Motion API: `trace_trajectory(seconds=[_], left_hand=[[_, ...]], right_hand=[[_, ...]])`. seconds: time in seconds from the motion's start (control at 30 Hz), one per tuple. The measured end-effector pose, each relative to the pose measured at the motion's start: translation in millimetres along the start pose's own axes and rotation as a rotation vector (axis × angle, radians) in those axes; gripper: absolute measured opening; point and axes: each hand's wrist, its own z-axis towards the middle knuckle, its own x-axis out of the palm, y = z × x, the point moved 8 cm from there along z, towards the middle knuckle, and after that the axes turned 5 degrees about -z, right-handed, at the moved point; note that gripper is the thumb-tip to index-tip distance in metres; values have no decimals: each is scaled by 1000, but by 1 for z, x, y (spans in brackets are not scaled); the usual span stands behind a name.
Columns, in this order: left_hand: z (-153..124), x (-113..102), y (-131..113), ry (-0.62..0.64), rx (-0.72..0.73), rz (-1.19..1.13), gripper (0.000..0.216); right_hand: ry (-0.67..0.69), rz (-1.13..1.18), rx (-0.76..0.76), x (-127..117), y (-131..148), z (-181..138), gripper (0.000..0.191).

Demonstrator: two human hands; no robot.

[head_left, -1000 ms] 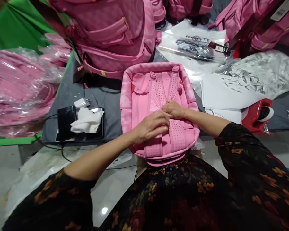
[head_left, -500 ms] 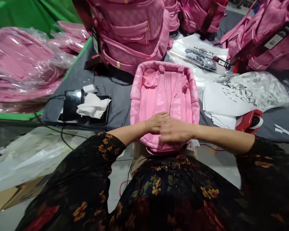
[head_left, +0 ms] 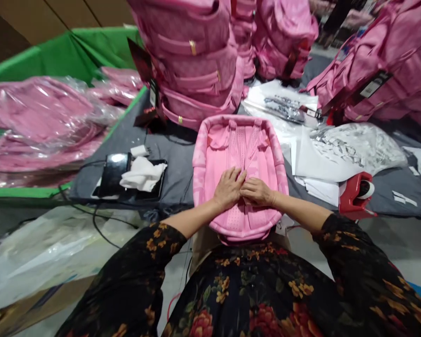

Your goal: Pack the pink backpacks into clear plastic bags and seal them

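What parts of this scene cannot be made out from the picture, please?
Head view only:
- Straps of the pink backpack: their lower parts lie under the left hand and right hand.
- Hang tag: print too small to read.
- Phone: partly covered by a white tissue.

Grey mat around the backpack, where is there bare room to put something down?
Bare mat lies between the phones and the backpack under both hands. Another strip runs right of the red dispenser. Papers and stacked bags crowd the rest.
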Motion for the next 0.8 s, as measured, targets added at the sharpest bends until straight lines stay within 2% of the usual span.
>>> trace_trajectory(seconds=[0.07,0.13,0.2,0.23,0.3,0.4,0.47,0.53,0.63,0.67,0.73,0.8], left_hand=[[-9,1,-9,-19,7,15,60],[-13,-2,-15,-30,31,35,69],[-7,-8,-16,11,63,40,73],[1,-12,-14,41,65,33,73],[27,-22,-7,55,39,27,70],[77,-32,-2,-62,27,84,69],[103,-22,-2,-93,32,112,67],[115,-3,2,-61,0,102,65],[115,18,7,-31,-38,86,66],[113,21,8,-37,-42,89,66],[109,21,10,-53,-45,100,65],[107,19,12,-77,-38,111,64]], right_hand=[[-89,-90,207,-20,-31,2,24],[-118,-174,493,-36,-72,-1,26],[-43,-204,727,-37,-104,-9,29],[19,-200,794,-31,-111,-14,31],[90,-185,854,-18,-113,-25,32],[40,-150,858,-6,-102,-42,32],[-31,-77,844,-8,-103,-52,30],[-164,1,872,-26,-125,-63,30],[-451,58,1054,-72,-196,-84,33],[-496,70,1143,-82,-226,-90,33],[-460,97,1308,-87,-286,-93,31],[-362,109,1420,-77,-334,-90,27]])
